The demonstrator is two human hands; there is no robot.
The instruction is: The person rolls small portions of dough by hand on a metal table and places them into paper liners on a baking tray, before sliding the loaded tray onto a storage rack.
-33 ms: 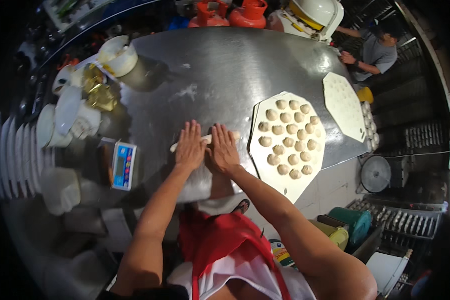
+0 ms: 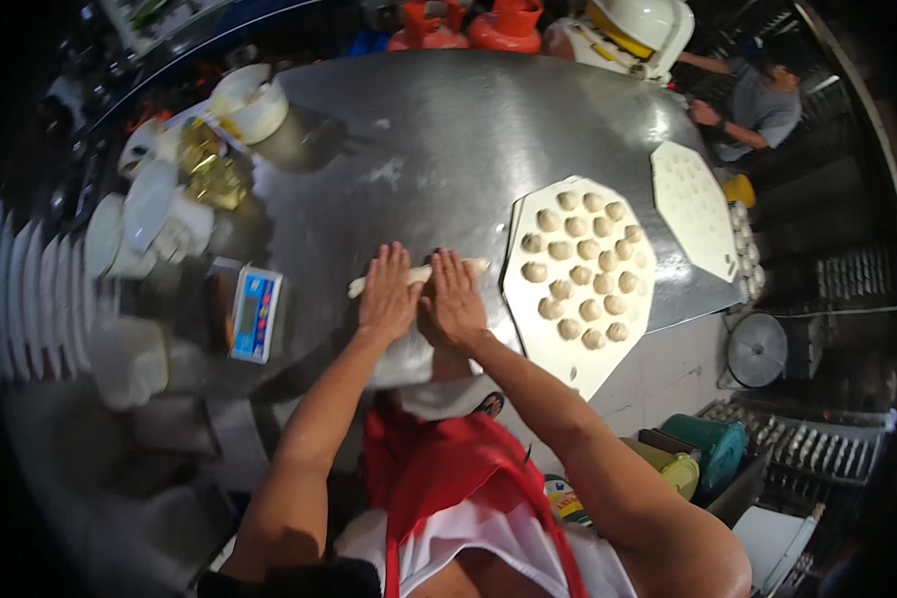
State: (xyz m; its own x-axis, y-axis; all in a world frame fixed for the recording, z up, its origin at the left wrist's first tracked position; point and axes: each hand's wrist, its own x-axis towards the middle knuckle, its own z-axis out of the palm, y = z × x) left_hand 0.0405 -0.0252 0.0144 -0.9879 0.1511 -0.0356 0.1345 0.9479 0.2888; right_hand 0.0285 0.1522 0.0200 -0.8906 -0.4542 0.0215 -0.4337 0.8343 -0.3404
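While the left hand (image 2: 387,296) and right hand (image 2: 456,299) lie flat over dough (image 2: 418,274), grasping nothing, uneven pressure might tear it.

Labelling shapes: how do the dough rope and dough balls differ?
The dough rope is long and thin, the dough balls rounded. The rope lies under the left hand and right hand on the metal table; the balls sit untouched on a white board. Both look pale.

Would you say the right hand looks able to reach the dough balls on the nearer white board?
Probably yes: the right hand, flat on the dough roll, has nothing tall between it and the nearest dough balls.
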